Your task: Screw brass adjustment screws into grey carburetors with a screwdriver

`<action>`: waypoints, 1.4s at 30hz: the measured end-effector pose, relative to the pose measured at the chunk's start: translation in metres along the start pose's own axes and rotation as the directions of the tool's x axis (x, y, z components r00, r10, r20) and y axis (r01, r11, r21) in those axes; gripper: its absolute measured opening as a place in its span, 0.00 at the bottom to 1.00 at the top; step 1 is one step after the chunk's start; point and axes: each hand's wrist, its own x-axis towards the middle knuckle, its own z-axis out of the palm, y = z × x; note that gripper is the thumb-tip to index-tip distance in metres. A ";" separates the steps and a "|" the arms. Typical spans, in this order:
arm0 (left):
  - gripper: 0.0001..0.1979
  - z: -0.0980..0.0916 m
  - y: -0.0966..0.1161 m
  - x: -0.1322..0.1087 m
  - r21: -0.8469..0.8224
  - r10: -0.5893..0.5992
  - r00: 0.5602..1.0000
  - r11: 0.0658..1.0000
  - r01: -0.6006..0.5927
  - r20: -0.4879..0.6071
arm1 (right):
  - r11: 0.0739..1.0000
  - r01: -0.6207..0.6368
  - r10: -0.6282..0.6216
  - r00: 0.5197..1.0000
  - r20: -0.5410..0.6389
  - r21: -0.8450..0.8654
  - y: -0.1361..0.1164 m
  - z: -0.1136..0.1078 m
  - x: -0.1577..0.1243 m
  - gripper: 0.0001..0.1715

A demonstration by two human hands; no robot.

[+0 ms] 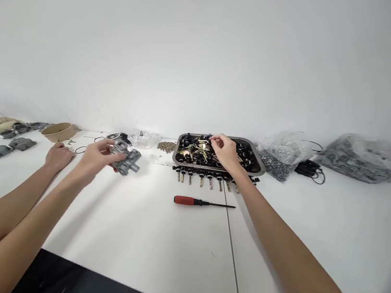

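While fingers grip: left hand (97, 156) closes around a grey metal valve body (127, 155), lifted just above the white table (153, 237).
Right hand (226, 152): fingertips pinch a small black part, hard to tell which, inside the far tray (259, 162).
Near tray: red-handled screwdriver (202, 203).
Far left: another person's hand (58, 156).

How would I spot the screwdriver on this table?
Find the dark tray of small black parts at the back of the white table. Just in front of it, past a row of small pins, lies the screwdriver, alone on bare tabletop: the only thing with a red handle.
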 end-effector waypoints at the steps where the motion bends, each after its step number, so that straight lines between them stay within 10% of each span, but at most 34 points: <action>1: 0.29 0.005 0.006 -0.010 -0.029 0.002 0.997 1.000 0.000 0.072 | 1.000 0.013 -0.013 1.000 -0.009 0.018 -0.008 -0.003 -0.007 0.11; 7: 0.23 0.032 0.033 -0.066 -0.294 0.006 0.877 0.943 0.155 0.480 | 0.987 0.041 -0.088 0.944 0.317 0.154 -0.064 -0.029 -0.080 0.15; 12: 0.21 0.064 0.055 -0.106 -0.349 -0.001 0.796 0.898 0.266 0.605 | 0.972 -0.091 -0.094 0.690 0.718 0.215 -0.104 -0.062 -0.146 0.31; 26: 0.20 0.137 0.067 -0.133 -0.470 0.195 0.512 0.737 0.486 0.836 | 0.841 -0.305 0.015 0.839 0.544 0.447 -0.102 -0.119 -0.204 0.21; 32: 0.32 0.144 0.073 -0.100 -0.393 0.304 0.312 0.875 0.283 0.900 | 0.979 -0.136 0.071 0.923 0.378 0.149 -0.113 -0.138 -0.205 0.15; 34: 0.28 0.141 0.071 -0.079 -0.391 0.307 0.396 0.908 0.151 0.865 | 0.996 -0.092 0.077 0.926 0.370 0.021 -0.117 -0.141 -0.204 0.13; 38: 0.15 0.146 0.042 -0.043 -0.400 0.190 0.914 0.916 -0.033 0.359 | 0.981 0.000 0.078 0.915 0.396 -0.195 -0.123 -0.137 -0.204 0.12; 42: 0.11 0.160 -0.005 -0.028 -0.265 0.112 0.993 0.959 -0.097 0.042 | 0.961 0.074 0.052 0.898 0.437 -0.268 -0.123 -0.120 -0.202 0.13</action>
